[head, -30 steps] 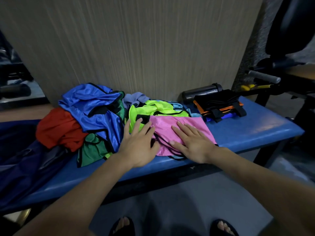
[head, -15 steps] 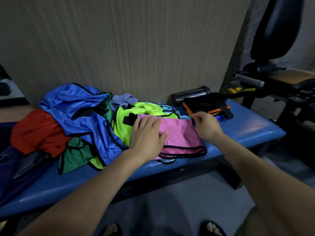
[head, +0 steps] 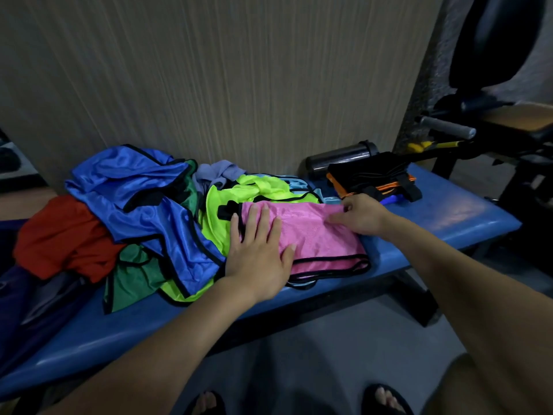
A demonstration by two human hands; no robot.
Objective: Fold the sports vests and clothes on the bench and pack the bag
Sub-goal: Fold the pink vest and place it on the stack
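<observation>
Two hands work the pink vest (head: 311, 235) on the bench (head: 449, 217): the left hand (head: 260, 250) lies flat with fingers spread on its near-left end, the right hand (head: 360, 215) pinches its far-right edge, the vest's long axis running between them.
</observation>
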